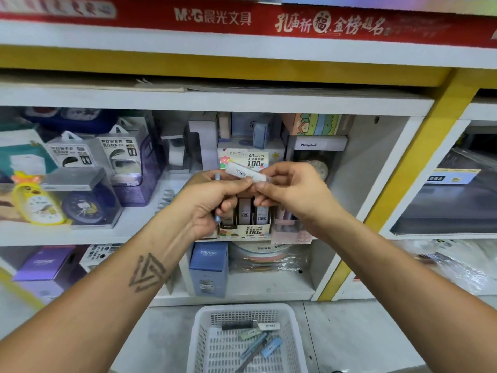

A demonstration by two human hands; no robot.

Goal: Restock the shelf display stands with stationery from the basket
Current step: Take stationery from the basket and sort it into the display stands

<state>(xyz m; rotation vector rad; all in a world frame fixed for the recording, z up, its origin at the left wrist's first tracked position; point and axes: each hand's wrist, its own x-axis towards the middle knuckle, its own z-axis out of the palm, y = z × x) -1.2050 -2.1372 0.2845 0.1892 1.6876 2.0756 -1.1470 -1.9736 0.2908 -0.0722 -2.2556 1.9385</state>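
1. The shelf unit (pixel 215 103) fills my view from nine o'clock to three o'clock, white boards with yellow edging and a red banner (pixel 242 20) across twelve o'clock.
2. The white basket (pixel 200 332) sits on the floor at six o'clock, directly below my hands. A few lead cases and pens (pixel 258 343) lie in its far half.
3. Boxed clocks and power banks (pixel 80 168) crowd the shelf at nine o'clock.
4. The display stand (pixel 248 229) for 0.7 lead refills stands on the middle shelf at the centre, just behind my hands, with upright refill cases (pixel 245 211) showing in its slots between my fingers.
5. A blue box (pixel 208 265) stands on the lower shelf, just below the stand toward six o'clock.
6. My left hand (pixel 212 203) is curled, its thumb and fingers pinching one end of the clear lead case; something slim and bluish also shows in that fist, though I cannot tell what.
7. My right hand (pixel 293 189) pinches the case's other end with thumb and fingertips.
8. The clear lead case (pixel 246 172) lies tilted between both hands, in front of the stand's header card, above its slots.
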